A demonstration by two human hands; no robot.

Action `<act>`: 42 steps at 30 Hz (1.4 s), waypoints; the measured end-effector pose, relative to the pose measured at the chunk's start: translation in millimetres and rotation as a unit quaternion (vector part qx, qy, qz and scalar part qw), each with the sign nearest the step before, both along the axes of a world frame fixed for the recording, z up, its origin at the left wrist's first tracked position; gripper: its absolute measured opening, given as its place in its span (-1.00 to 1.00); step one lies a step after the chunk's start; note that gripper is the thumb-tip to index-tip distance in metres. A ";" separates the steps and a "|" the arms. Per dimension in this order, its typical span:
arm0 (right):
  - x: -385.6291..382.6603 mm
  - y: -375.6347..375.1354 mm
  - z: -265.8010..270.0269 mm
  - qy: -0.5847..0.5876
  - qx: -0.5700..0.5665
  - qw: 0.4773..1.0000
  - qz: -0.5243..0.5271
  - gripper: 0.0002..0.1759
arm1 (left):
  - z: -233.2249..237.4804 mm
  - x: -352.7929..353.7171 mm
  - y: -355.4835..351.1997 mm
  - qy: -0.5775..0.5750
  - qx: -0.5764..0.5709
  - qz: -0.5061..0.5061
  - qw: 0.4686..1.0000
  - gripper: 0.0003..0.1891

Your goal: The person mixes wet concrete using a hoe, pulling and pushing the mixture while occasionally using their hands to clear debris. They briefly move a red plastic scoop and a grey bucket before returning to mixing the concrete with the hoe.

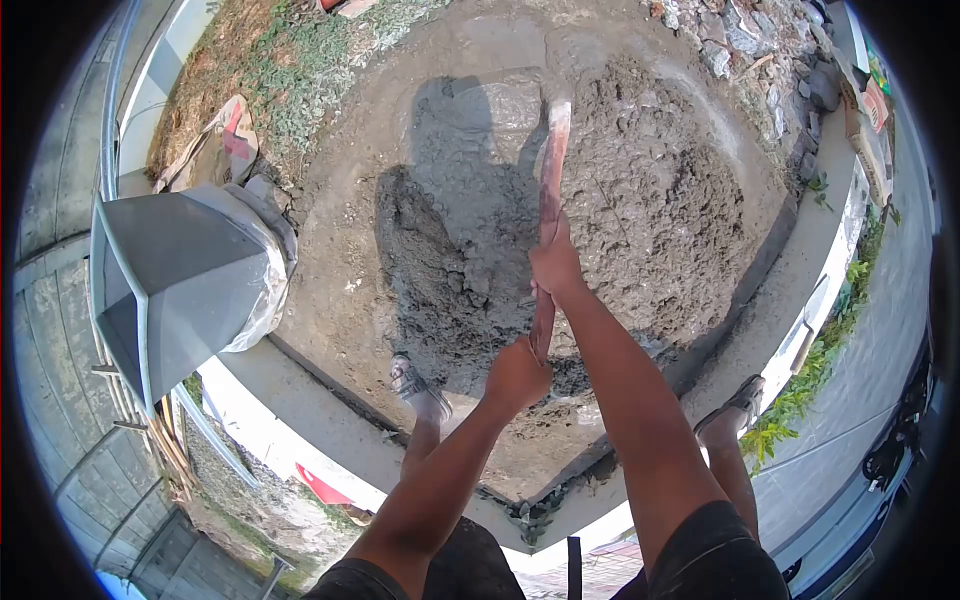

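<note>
My left hand (518,376) is wrapped round the lower end of a reddish wooden handle (552,178). Higher up on the same handle, my right hand (556,264) is closed too. The handle points away from me over a heap of wet grey concrete mix (650,210), and its far end looks pale and worn. I cannot make out the tool's head, which may be covered by the mix. My shadow falls across the left part of the heap.
A grey metal hopper-like container (190,290) stands on the left beside crumpled sacks (225,145). Low white walls (290,420) border the mixing area, and my feet are on either side. Rubble (740,45) lies at the far right, plants (845,320) outside the right wall.
</note>
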State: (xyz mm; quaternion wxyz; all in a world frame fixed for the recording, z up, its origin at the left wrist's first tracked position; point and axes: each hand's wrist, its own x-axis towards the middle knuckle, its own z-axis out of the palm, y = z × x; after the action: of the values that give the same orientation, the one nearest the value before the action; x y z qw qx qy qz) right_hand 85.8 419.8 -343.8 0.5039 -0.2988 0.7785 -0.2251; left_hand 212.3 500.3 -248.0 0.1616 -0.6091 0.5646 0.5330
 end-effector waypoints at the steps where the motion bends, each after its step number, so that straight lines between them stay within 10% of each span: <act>1: -0.9 40.9 -6.1 0.061 0.000 0.998 0.032 -0.05 | 20.2 -2.0 33.5 0.004 0.026 -0.005 1.000 -0.53; 9: 1.3 305.4 183.5 -0.049 0.123 0.990 -0.050 -0.08 | 168.3 10.4 298.8 0.026 0.210 0.014 0.977 -0.51; 13: 10.4 305.0 227.1 -0.096 0.096 0.989 -0.061 -0.09 | 162.3 31.6 360.8 0.092 0.163 -0.028 0.982 -0.49; 16: 9.5 179.4 198.9 -0.137 0.156 0.976 -0.060 -0.08 | 122.4 26.3 236.1 0.030 0.079 -0.004 0.996 -0.59; 22: 56.0 -128.2 2.1 -0.306 -0.123 0.938 -0.106 -0.49 | -3.3 42.3 -96.8 -0.078 -0.162 0.060 0.982 -0.61; 25: 89.5 -171.4 -17.2 -0.188 -0.030 0.974 -0.124 -0.54 | -51.9 65.8 -155.2 -0.015 -0.134 0.054 0.989 -0.63; 30: 71.0 -108.4 -32.4 -0.185 0.058 0.981 -0.002 -0.56 | -73.3 64.1 -51.2 0.050 -0.064 0.110 0.991 -0.54; 36: 44.7 84.8 5.6 0.117 0.064 0.976 0.171 -0.39 | 11.6 20.6 118.1 0.041 0.041 0.124 0.991 -0.50; 42: 11.7 231.7 137.7 -0.032 0.166 0.985 -0.012 -0.47 | 121.9 11.7 266.3 0.024 0.131 0.072 0.989 -0.48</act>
State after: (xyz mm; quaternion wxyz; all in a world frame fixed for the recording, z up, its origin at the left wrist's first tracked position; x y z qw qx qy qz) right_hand 97.5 651.5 -206.1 0.5687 -0.1939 0.7920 -0.1080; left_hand 224.0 766.5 -126.2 0.1880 -0.6088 0.4484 0.6268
